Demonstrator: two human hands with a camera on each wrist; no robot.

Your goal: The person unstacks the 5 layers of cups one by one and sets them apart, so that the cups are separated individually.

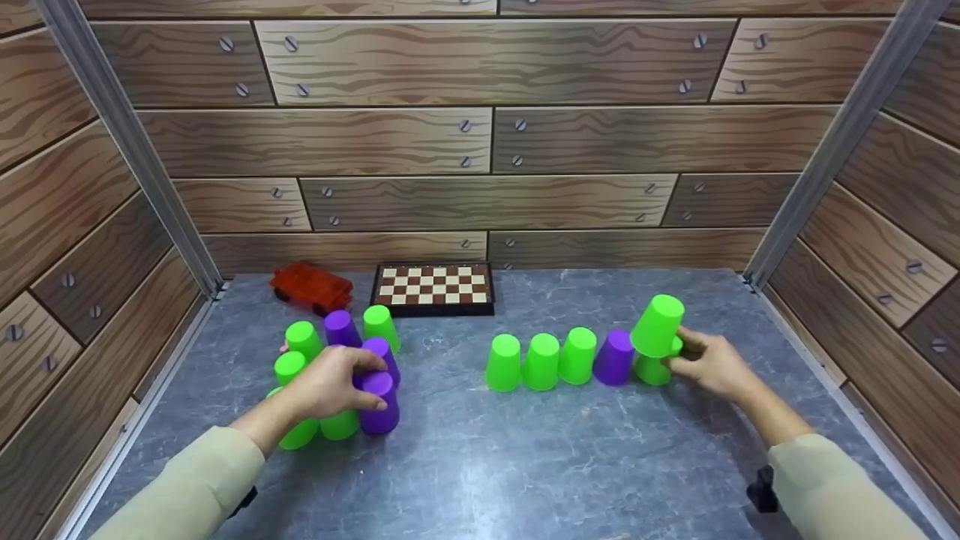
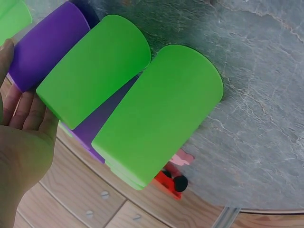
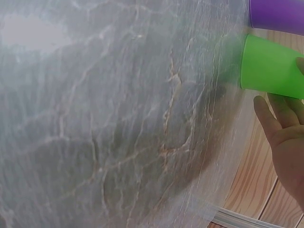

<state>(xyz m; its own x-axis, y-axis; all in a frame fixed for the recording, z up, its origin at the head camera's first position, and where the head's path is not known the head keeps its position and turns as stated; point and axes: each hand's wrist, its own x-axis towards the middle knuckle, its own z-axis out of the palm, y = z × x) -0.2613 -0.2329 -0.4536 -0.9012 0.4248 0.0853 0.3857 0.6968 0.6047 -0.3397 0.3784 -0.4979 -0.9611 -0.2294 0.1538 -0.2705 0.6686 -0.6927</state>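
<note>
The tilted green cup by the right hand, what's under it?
Another green cup stands under the tilted green cup, beside the right hand. Its top is covered, so whether they touch cannot be seen.

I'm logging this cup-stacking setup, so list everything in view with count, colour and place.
Row cups: five on the table at right, three green then one purple then one green, all upside down.
Raised cup: one, green, tilted above the row's right end, at the right hand's fingers.
Cluster cups: at least eight at left, green and purple mixed; exact count hidden by the hand.
Chessboard: one, brown and cream, by the back wall.
Toy vehicle: one, red, left of the chessboard.
Table: one, grey marbled.
Walls: wood-plank pattern, three sides.
Left hand: on the cluster, fingers round a purple cup.
Right hand: holding the raised cup.
</note>
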